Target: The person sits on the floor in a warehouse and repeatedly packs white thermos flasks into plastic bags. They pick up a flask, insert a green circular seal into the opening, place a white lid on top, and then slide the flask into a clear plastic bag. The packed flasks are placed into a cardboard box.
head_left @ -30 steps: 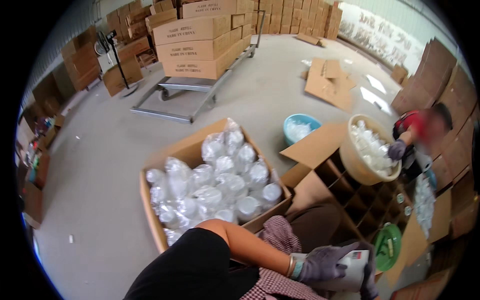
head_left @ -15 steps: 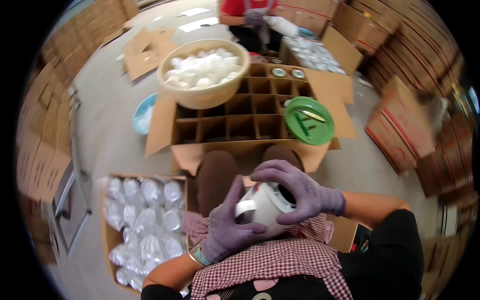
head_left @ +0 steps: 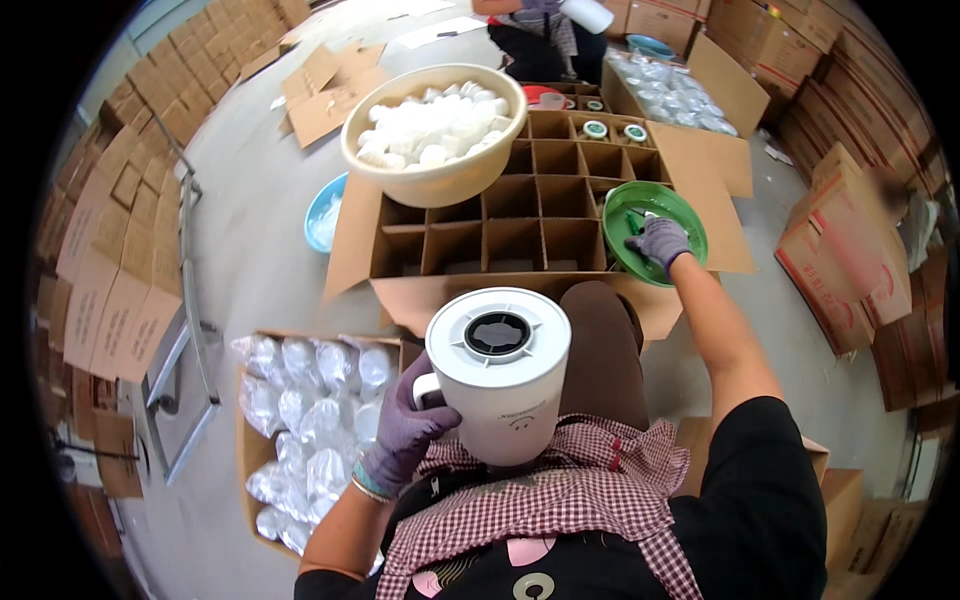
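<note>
My left hand [head_left: 408, 425], in a purple-grey knit glove, is closed round the handle of a white jug [head_left: 510, 400] over my lap. The jug's end face towards me is white and ribbed, with a round black centre; whether it is the lid or the base I cannot tell. My right hand [head_left: 662, 242], gloved alike, reaches into a shallow green basin [head_left: 692, 222] at the carton's near right corner. Its fingers are curled down among small tools, a green piece [head_left: 634, 222] beside them. What they grip is hidden.
Ahead stands an open carton [head_left: 480, 290] with cardboard dividers. A cream basin [head_left: 435, 185] of white caps rests on its left part. Bagged clear items fill a box [head_left: 250, 470] at my left. Beyond, a co-worker [head_left: 540, 40] holds a white vessel. Stacked cartons [head_left: 840, 260] line the right.
My right hand has left the jug and moved forward right into the green basin. The jug now stands higher in my left hand, its ribbed face turned up.
</note>
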Available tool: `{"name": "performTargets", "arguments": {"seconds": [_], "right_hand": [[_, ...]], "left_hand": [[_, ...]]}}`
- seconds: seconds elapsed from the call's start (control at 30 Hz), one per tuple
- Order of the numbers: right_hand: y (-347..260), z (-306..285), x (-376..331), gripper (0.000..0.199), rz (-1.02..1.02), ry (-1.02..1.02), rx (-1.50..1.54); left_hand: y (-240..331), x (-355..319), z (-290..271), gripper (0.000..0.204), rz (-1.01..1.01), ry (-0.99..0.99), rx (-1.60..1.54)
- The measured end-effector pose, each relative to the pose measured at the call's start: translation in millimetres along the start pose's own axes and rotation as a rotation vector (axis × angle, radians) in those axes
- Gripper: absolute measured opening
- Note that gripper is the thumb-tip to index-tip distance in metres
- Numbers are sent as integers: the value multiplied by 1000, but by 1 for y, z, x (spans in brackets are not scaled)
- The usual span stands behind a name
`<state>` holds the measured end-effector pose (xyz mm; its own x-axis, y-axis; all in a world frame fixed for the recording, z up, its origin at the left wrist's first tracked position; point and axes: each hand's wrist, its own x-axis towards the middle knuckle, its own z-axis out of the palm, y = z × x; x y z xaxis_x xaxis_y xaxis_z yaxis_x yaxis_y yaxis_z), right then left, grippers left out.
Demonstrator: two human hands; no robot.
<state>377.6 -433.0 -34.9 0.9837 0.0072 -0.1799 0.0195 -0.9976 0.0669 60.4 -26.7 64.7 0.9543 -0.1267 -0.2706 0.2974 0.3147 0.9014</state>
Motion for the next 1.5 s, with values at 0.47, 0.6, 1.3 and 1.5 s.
{"name": "performTargets", "arguments": {"seconds": [0.47, 0.6, 1.3, 1.5], "right_hand": [[-92, -228, -263, 30, -1594, 68, 480], [-101, -227, -310, 37, -1701, 404, 62], [-96, -207, -328, 20, -1589, 361, -258], [-80, -169, -314, 30, -919, 68, 336]], "left_hand": [[6, 44, -18, 114, -4, -672, 168], [6, 64, -7, 113, -75, -861, 219], [0, 45, 20, 83, 25, -785, 182], [-34, -69, 59, 77, 352, 9, 595]]}}
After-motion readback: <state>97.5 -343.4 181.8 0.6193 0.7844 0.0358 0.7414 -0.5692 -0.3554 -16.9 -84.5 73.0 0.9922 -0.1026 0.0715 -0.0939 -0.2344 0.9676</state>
